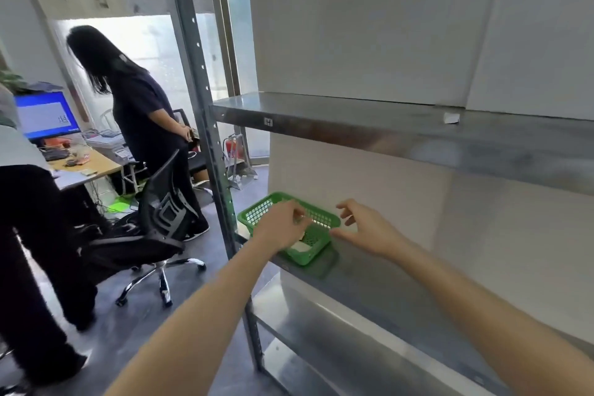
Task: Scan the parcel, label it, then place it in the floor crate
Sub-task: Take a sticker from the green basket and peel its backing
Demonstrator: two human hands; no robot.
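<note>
A small green plastic basket (257, 214) sits at the left end of a metal shelf (369, 280). My left hand (283, 227) reaches into the basket, fingers pinched together near its far rim; what they pinch is too small to tell. Something white (301, 246) lies in the basket bottom under that hand. My right hand (366, 228) hovers just right of the basket with fingers spread, holding nothing. No parcel, scanner or floor crate is visible.
The upper shelf (385, 132) carries a small white scrap (451, 118). The rack's upright post (205, 112) stands left of the basket. Beyond it are a black office chair (154, 228), two standing people (141, 112) and a desk with a monitor (45, 114).
</note>
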